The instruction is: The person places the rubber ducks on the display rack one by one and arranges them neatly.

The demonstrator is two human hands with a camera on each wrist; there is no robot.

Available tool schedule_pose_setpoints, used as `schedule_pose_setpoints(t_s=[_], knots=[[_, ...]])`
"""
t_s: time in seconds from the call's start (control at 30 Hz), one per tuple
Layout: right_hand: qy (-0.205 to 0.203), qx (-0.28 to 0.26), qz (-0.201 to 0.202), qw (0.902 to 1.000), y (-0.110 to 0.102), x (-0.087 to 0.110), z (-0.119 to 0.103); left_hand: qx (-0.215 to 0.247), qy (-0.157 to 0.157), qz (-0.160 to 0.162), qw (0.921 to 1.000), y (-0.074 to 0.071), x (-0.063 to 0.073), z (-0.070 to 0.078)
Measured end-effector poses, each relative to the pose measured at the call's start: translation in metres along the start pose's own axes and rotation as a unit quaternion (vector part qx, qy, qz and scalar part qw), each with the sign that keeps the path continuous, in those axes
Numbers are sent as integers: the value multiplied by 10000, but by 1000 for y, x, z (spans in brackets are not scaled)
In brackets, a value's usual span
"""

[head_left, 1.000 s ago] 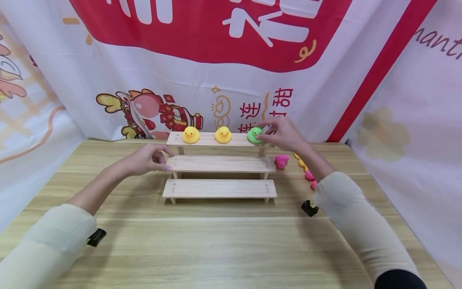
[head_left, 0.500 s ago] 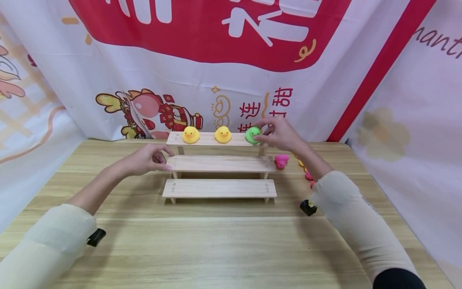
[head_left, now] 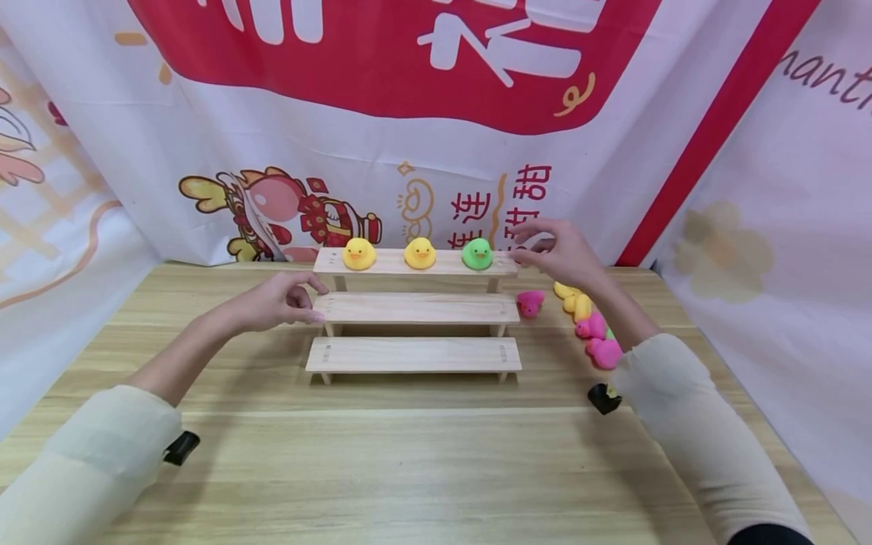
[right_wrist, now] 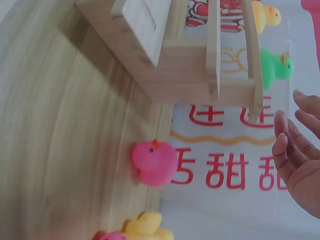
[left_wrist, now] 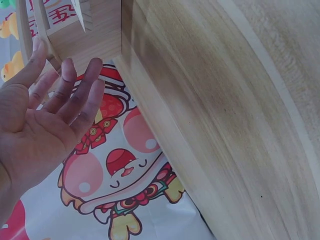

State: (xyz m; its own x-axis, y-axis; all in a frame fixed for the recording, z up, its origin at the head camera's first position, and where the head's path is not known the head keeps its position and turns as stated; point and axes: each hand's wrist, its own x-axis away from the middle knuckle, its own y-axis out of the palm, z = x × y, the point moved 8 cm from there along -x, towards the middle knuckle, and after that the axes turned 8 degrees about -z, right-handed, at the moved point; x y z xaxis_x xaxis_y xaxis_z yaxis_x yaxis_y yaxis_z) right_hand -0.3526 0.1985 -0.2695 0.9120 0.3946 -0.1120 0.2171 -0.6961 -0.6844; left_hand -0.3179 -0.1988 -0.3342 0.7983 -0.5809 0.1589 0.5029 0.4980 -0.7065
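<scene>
A wooden three-step display stand (head_left: 412, 355) stands on the table. Two rubber ducks, a left yellow duck (head_left: 359, 254) and a middle yellow duck (head_left: 419, 253), sit upright on its top shelf. A green rubber duck (head_left: 478, 254) stands to their right on the same shelf. Just right of the green duck, my right hand (head_left: 562, 253) hovers with loosely bent fingers and nothing between them. My left hand (head_left: 275, 304) is at the left end of the middle shelf (head_left: 415, 308), thumb and forefinger spread at its corners. In the left wrist view its other fingers extend loosely.
A pink duck (head_left: 530, 303) lies on the table right of the stand. Farther right is a cluster of yellow ducks (head_left: 579, 305) and pink ducks (head_left: 604, 353), partly hidden by the right forearm. A printed cloth (head_left: 422, 151) hangs close behind the stand.
My right hand has let go of the green duck and moved off to the right. Before that, the duck shifted slightly left on the top shelf. The left hand has stayed in place.
</scene>
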Motion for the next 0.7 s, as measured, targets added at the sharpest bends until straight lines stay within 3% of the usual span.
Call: schedule_pose_setpoints(t_s=[0.3,0.7], knots=[[156,302,-110,9994,-9,12,31,3,45,23,10000,-1,0,-1],[582,829,-709,9923,16,15,71,-31,-101,-48,9999,0,1,1]])
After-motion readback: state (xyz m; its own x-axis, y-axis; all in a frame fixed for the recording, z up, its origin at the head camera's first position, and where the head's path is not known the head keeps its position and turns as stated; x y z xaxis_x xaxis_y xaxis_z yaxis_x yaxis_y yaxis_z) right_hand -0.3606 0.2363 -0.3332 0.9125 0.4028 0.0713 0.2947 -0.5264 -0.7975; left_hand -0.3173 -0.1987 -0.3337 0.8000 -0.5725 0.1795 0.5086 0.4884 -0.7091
